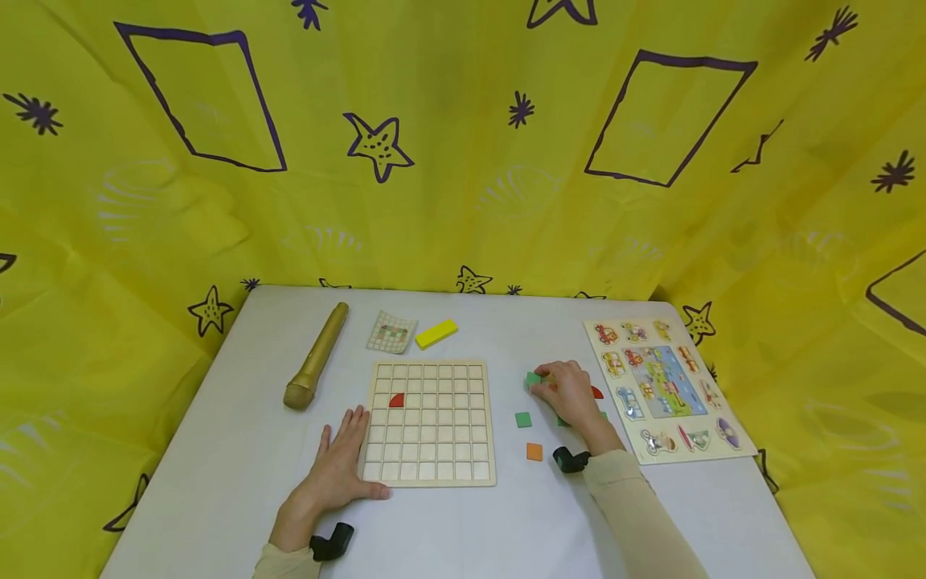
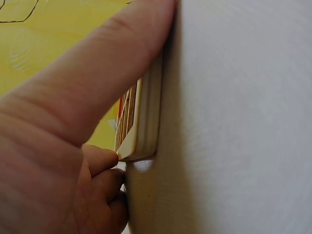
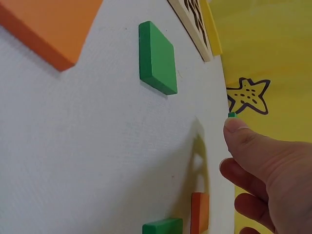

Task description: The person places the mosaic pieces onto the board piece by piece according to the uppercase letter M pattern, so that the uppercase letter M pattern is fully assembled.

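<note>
Green tile (image 1: 533,379) first: head view has the right hand (image 1: 571,396) pinching it, half hidden, so can't tell its long axis. The grid board (image 1: 429,434) sits between eight and nine o'clock from those fingertips. Left hand (image 1: 337,473) is nearer, touching it, fingers straight, thumb spread.

Left wrist: thumb points toward one o'clock.

Right wrist: green sliver past the thumb, three o'clock.

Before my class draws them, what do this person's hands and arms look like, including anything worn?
The left hand and right hand are ungloved. The left sleeve and right sleeve look plain beige. A left wrist device and right wrist device are both black and bent like an elbow; no cables show.
</note>
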`<state>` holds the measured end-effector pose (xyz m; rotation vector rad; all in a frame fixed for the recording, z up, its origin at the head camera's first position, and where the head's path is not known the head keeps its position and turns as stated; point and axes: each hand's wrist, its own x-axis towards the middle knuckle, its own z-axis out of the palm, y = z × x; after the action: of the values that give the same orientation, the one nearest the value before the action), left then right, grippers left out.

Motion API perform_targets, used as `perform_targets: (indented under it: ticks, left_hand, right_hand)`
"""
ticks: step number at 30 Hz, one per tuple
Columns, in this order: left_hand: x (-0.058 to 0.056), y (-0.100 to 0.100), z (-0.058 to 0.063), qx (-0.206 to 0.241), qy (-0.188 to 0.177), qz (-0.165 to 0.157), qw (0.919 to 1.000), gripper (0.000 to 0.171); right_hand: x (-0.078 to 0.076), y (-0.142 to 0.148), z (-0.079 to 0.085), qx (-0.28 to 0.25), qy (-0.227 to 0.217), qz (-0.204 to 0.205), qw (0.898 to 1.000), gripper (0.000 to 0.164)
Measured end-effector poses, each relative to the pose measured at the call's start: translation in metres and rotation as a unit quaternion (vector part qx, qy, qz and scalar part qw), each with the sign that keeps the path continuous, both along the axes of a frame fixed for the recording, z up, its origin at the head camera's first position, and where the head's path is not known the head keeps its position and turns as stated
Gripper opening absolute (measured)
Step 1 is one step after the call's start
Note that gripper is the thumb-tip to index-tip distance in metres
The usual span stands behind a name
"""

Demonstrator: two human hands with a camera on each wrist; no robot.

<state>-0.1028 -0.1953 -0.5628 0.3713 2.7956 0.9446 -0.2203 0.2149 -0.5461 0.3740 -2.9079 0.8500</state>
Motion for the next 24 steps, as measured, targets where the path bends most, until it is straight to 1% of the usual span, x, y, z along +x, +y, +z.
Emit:
perform_targets:
  ticks: [5,12,18,24]
  left_hand:
    - [0.0,0.0,-0.001,0.0,-0.002,-0.001,1.0,0.138]
    - [0.0,0.0,0.0,0.001,-0.005,-0.002,1.0,0.138]
    - [0.0,0.0,0.001,0.001,-0.004,-0.001,1.0,0.137]
    - [0.0,0.0,0.002,-0.002,-0.004,-0.001,1.0,0.138]
  right_hand:
    - [-0.003,-0.003,0.002,-0.02,0.011,0.001,1.0,0.029]
    - [-0.006,-0.011,0.004,-0.049,0.028,0.013,0.998,0.027]
    - [-0.008,-0.02,0.007,-0.059,0.017,0.021,0.998,0.028]
    - [-0.007,-0.029,0.01,-0.071,-0.002,0.02,0.997,0.028]
